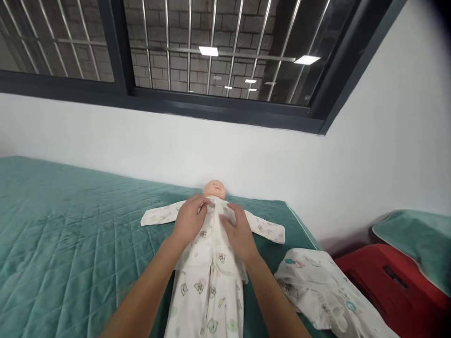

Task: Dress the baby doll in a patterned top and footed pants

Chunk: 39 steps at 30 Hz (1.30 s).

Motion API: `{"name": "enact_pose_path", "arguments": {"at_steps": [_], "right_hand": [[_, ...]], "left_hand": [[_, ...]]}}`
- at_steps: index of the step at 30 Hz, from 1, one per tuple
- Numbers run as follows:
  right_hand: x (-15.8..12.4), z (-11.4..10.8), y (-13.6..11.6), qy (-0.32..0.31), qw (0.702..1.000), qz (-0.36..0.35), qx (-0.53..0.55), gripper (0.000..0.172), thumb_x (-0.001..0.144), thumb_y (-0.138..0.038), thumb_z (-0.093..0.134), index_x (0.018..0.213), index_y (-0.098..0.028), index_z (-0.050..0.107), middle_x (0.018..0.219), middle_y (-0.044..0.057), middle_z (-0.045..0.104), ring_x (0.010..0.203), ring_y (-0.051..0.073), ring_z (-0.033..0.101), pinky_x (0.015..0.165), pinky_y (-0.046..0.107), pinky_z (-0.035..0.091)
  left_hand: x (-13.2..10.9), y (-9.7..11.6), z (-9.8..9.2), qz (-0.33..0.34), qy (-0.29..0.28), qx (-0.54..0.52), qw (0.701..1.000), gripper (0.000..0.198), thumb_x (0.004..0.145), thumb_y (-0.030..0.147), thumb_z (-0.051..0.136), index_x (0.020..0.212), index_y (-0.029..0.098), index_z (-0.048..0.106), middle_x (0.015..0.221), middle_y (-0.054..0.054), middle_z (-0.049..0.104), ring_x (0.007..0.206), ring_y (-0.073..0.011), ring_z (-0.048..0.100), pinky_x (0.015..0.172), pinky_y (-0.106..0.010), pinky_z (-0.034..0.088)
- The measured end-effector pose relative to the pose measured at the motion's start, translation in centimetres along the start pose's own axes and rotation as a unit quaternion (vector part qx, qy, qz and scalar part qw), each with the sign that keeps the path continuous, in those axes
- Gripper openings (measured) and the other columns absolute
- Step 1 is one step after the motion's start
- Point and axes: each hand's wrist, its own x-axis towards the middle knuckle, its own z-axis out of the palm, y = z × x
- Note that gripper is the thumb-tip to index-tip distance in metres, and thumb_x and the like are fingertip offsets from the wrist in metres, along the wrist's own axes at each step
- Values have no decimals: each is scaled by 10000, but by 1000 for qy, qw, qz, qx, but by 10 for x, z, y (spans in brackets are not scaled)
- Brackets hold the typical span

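Note:
A baby doll (214,188) lies on its back, its head against the wall and its arms spread inside long sleeves. It wears a white baby shirt (221,258) with small animal prints. Matching baby trousers (207,300) cover the legs and run off the bottom of the view. At the left side of the chest, my left hand (190,218) bends its thumb and fingers onto the shirt front just below the neck. Across from it, my right hand (240,230) holds the other side of the front, with cloth bunched near its thumb. Some fingertips are hard to make out.
A green quilted bed cover (70,239) lies beneath the doll. To the right are a printed white cloth bundle (310,277) and a red case (384,281), partly under green cloth (419,239). Behind stands a white wall (169,145) below a dark-framed, barred window (218,108).

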Motion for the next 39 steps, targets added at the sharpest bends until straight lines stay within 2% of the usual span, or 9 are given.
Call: {"name": "enact_pose_path", "arguments": {"at_steps": [3,7,11,16,20,23,29,33,39], "right_hand": [[31,19,6,-5,999,28,34,373,899,-405,512,1212,-210,568,1254,81,606,1234,248,515,1082,445,388],[32,29,16,-12,997,45,56,376,906,-423,513,1225,-230,564,1318,72,584,1262,248,496,1082,437,380],[24,27,18,-21,996,52,76,382,908,-419,528,1256,-261,539,1357,55,561,1272,241,490,1078,433,387],[26,26,16,-24,997,37,67,312,920,-395,512,1206,-273,545,1330,41,570,1269,237,485,1074,435,389],[27,27,16,-30,997,28,58,229,933,-376,494,1132,-276,547,1332,34,561,1282,232,468,1101,443,359],[26,27,17,-34,998,28,53,241,938,-385,489,1142,-274,554,1349,41,547,1299,235,450,1109,448,349],[25,26,16,-37,996,43,62,280,934,-410,500,1172,-274,556,1391,42,520,1318,245,438,1113,459,344],[25,27,14,-31,996,49,66,319,930,-390,506,1234,-295,525,1365,28,544,1294,236,464,1093,448,362],[27,28,13,-31,998,30,50,277,925,-380,497,1178,-279,550,1325,30,564,1279,237,469,1094,444,347]], "left_hand": [[25,-21,23,16,-42,28,999,260,898,186,462,1021,203,690,1106,-63,708,1090,-227,613,986,-406,472],[20,-38,38,14,-61,27,998,334,947,244,425,1190,212,651,1302,-63,639,1267,-211,536,1100,-395,423],[11,-41,36,-6,-84,29,996,371,967,297,412,1264,222,620,1420,-32,559,1387,-191,422,1188,-387,328],[13,-37,34,-43,-93,35,994,388,972,322,410,1289,220,610,1470,-24,510,1430,-197,361,1199,-391,312],[15,-37,35,-34,-92,30,995,377,978,323,402,1260,232,636,1443,-29,534,1395,-204,406,1174,-392,345],[15,-38,35,-25,-90,25,995,369,974,313,412,1249,235,645,1426,-37,548,1357,-209,446,1152,-391,367],[16,-35,32,-67,-97,-11,993,349,958,309,444,1237,257,647,1432,-13,540,1361,-191,434,1169,-383,336],[16,-34,32,-98,-73,-18,992,277,925,320,511,1128,264,690,1384,-5,576,1322,-196,470,1146,-375,359],[20,-38,34,-98,-58,-11,993,260,931,313,513,1051,248,736,1331,-27,615,1304,-211,477,1147,-393,341]]}}
